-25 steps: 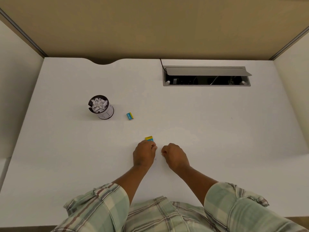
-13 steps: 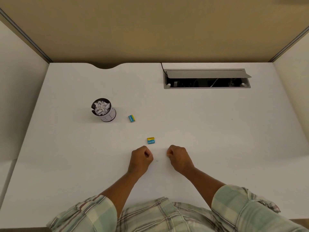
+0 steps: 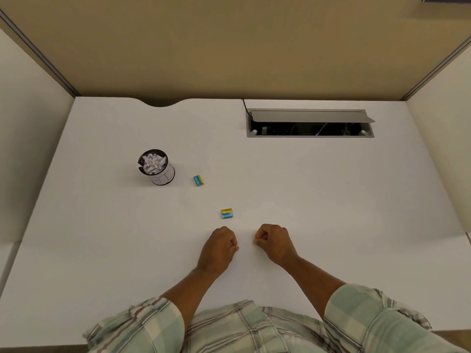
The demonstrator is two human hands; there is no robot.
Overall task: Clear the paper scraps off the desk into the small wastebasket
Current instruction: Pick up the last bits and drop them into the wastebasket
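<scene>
**Inspector:** A white desk [image 3: 305,200] is enclosed by tan partition panels; a grey cable hatch [image 3: 309,123] is set open at the back right. State of the hands?

**Assessor:** The left hand [image 3: 219,247] and the right hand [image 3: 276,244] are rested on the desk as curled fists, facing one another. Nothing is seen held in either; whether a small scrap is pinched inside cannot be told.

**Inspector:** Nearest item?

**Assessor:** A small blue-and-yellow folded paper wrapper [image 3: 226,214] is found just beyond the left hand, long axis running left to right. The left hand is judged the nearer. A second blue-and-yellow wrapper [image 3: 198,180] is laid farther off to the left, tilted.

**Inspector:** And the receptacle?

**Assessor:** The small round black-rimmed white wastebasket [image 3: 163,175], filled with crumpled white paper [image 3: 152,163], is stood near that second wrapper, to its left. A forward-and-left reach is indicated.
</scene>
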